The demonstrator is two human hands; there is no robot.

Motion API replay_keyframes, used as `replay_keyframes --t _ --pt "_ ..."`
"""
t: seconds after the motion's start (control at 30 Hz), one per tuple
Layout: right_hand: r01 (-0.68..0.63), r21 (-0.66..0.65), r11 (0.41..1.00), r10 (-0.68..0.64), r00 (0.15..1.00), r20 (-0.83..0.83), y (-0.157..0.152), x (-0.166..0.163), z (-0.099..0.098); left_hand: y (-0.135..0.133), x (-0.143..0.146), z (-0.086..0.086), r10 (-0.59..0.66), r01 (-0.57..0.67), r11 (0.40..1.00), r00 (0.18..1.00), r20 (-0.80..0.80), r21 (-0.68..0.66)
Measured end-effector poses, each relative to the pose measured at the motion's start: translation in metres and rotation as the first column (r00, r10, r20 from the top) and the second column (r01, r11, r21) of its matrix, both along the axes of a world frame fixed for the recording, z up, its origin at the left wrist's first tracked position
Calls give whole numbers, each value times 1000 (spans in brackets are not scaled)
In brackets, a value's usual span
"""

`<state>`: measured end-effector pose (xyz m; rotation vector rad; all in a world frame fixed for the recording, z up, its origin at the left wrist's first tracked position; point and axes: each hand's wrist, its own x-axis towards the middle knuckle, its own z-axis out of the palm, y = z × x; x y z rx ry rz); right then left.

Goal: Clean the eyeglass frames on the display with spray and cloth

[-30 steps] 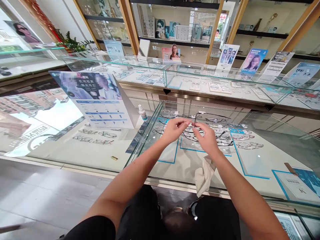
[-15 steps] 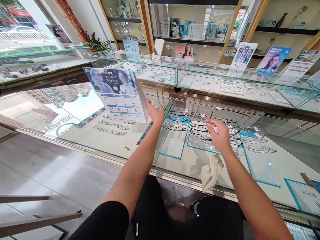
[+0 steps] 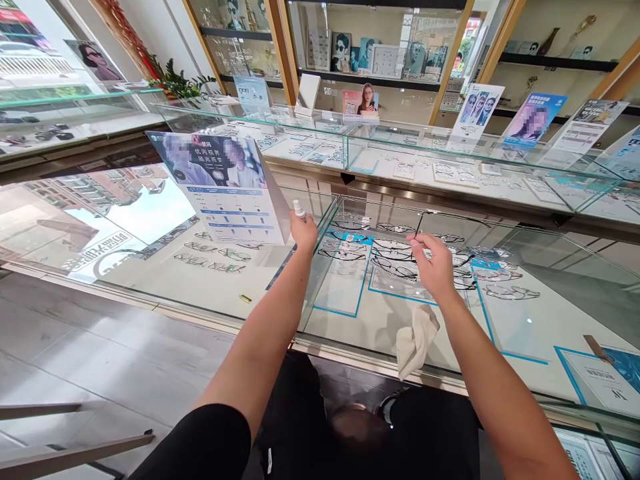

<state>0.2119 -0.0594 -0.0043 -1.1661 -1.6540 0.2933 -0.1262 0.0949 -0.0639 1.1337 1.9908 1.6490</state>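
Glasses [image 3: 419,225] were above the glass counter [image 3: 345,333], with a thin dark part pinched between the fingertips of the right hand [image 3: 435,263]. Probable handling: light, springy, easily bent; safest hold at the bridge or rim, clear of the lenses. The cloth [image 3: 417,340], apparently soft and limp, lay crumpled at the counter's near edge. The left hand [image 3: 304,232] was wrapped around the spray bottle [image 3: 299,207], probably light and smooth, best held by its body.
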Motion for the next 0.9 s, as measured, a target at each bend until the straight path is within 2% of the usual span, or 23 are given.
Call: replay_keyframes --t 0.07,0.17,0.23,0.3,0.33,0.37,0.43,0.5,0.53,0.6,0.67,0.77,0.83,0.9 --pt "8 -2 1000 -8 1000 -19 1 1 1 -2 3 6 -4 4 999 1000 -6 33" --pt "21 -9 1000 -22 997 -70 1 3 3 -9 17 24 -73 72 984 997 2 164" --pt "30 -5 1000 -31 993 -112 1 4 5 -17 32 40 -194 172 946 980 54 274" --pt "38 6 999 -37 988 -149 0 4 8 -31 49 57 -391 321 880 908 149 351" --pt "40 10 999 -38 985 -166 -1 4 10 -39 58 65 -523 426 821 827 205 380" --pt "37 10 999 -34 983 -181 -2 4 11 -49 66 72 -661 536 736 700 270 414" --pt "17 1 1000 -16 977 -213 -3 3 14 -69 79 83 -855 724 503 337 393 473" --pt "-15 -10 1000 12 968 -249 -5 1 15 -86 88 90 -868 810 313 31 495 497" --pt "-31 -13 999 27 963 -268 -5 0 16 -92 91 92 -843 824 255 -68 533 507" --pt "-59 -17 998 51 954 -296 -7 -2 16 -100 95 93 -787 832 198 -180 590 518" --pt "-77 -25 997 66 950 -304 -8 -4 16 -103 97 93 -757 832 184 -220 616 524" --pt "-109 -45 993 89 942 -323 -9 -5 14 -101 98 92 -765 838 166 -223 605 519" --pt "-147 -65 987 116 931 -346 -10 -7 14 -100 99 91 -794 849 158 -194 576 504" --pt "-202 -100 974 155 921 -358 -10 -9 14 -100 102 91 -832 863 171 -131 539 475"
